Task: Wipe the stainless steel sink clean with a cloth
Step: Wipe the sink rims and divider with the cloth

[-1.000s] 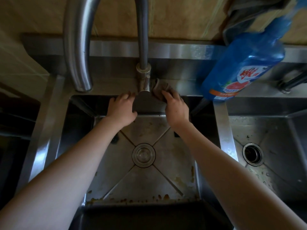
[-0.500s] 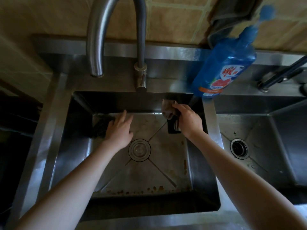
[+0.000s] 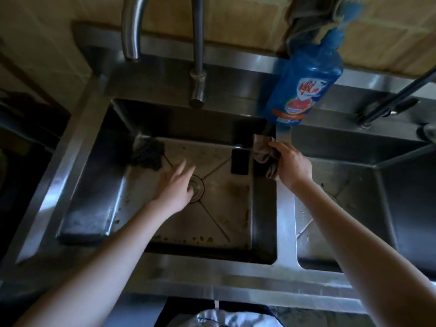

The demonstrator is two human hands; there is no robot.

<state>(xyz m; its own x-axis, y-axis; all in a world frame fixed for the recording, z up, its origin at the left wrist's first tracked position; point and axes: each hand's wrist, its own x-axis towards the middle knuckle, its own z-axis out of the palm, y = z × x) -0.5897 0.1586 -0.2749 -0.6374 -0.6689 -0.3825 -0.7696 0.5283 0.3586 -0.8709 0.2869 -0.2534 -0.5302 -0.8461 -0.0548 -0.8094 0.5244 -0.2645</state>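
On your blue bottle [image 3: 315, 63], a label [image 3: 306, 95] with red Chinese characters on white, too blurred to read, smaller print illegible.

Sink [image 3: 212, 267]: satin stainless steel, floor stained; cloth [image 3: 263, 152]: matt crumpled fabric; bottle [image 3: 304, 90]: glossy translucent plastic; faucet [image 3: 197, 55]: smooth brushed metal.

This is a kitchen, seen at its washing-up spot. A double-bowl stainless steel sink [image 3: 285, 220] is set into a steel counter [image 3: 212, 274]. A tall gooseneck faucet [image 3: 197, 43] rises behind the left bowl, which has a round drain [image 3: 201, 188] in its floor. Brownish food residue [image 3: 184, 239] speckles that bowl's near edge. A blue bottle of cleaning liquid [image 3: 304, 86] stands on the back ledge, and a rag [image 3: 306, 17] hangs against the tan tiled wall [image 3: 236, 20] behind.
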